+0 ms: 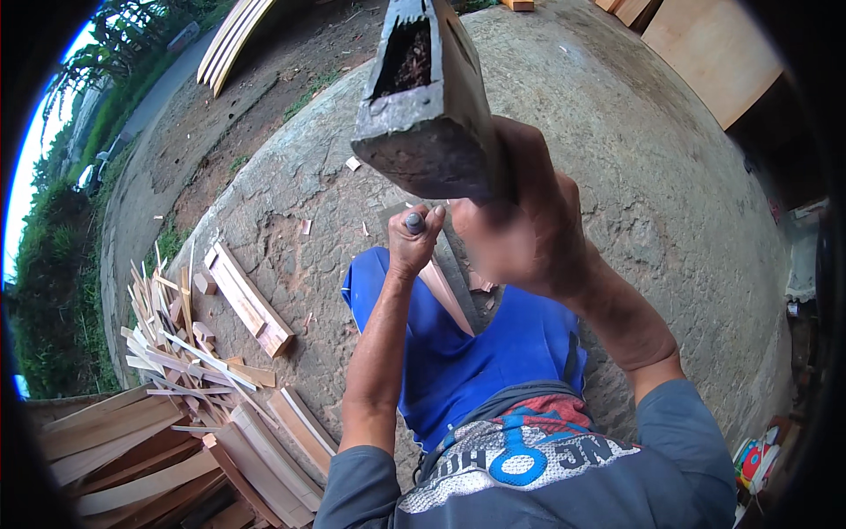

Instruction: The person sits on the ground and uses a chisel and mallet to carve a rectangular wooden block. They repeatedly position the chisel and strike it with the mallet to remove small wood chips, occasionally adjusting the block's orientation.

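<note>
My right hand (pixel 533 220) is wrapped round a mallet and holds it raised close to the camera. The mallet (pixel 423 141) has a big, worn, grey block head with a ragged dark hollow in its side; its handle is mostly hidden. Lower down, my left hand (pixel 412 245) grips a chisel upright, and only the round end of the chisel (pixel 414 223) shows above the fist. The blade is hidden below. Between my blue-clad knees lies a pinkish wood piece (pixel 448 298), with a dark grey straight strip (pixel 460 286) along it.
A notched wooden block (pixel 249 300) lies on the rough concrete at left. Beyond it sits a heap of thin offcuts (pixel 189 344), with stacked boards (pixel 123 441) nearer. Wood chips (pixel 305 227) are scattered around. A large panel (pixel 709 62) stands at the far right.
</note>
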The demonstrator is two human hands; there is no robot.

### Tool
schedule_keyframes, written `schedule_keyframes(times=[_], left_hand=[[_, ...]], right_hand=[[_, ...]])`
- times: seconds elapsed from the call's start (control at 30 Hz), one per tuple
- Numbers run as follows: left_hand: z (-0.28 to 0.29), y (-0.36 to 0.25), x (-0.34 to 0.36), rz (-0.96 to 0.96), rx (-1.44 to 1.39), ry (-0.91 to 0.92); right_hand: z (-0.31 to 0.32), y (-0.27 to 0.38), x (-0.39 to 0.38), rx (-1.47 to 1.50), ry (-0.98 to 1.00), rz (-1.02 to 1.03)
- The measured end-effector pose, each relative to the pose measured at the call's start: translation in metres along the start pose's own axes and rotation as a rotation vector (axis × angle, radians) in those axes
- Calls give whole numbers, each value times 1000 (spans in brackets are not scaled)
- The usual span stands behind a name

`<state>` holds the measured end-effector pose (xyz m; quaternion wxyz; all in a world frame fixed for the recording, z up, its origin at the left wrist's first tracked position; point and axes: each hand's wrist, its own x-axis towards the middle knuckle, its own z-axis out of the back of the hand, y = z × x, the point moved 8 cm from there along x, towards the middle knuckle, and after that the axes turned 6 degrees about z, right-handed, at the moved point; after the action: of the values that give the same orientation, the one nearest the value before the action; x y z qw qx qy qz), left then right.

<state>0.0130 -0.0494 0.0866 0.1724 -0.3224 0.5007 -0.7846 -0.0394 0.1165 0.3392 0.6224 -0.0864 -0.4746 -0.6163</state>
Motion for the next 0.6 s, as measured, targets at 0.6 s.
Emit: schedule_keyframes(times=[0.6], left_hand=[[-12, 36, -16, 75, -68, 19]], right_hand=[[-102, -80, -86, -358, 877, -166]])
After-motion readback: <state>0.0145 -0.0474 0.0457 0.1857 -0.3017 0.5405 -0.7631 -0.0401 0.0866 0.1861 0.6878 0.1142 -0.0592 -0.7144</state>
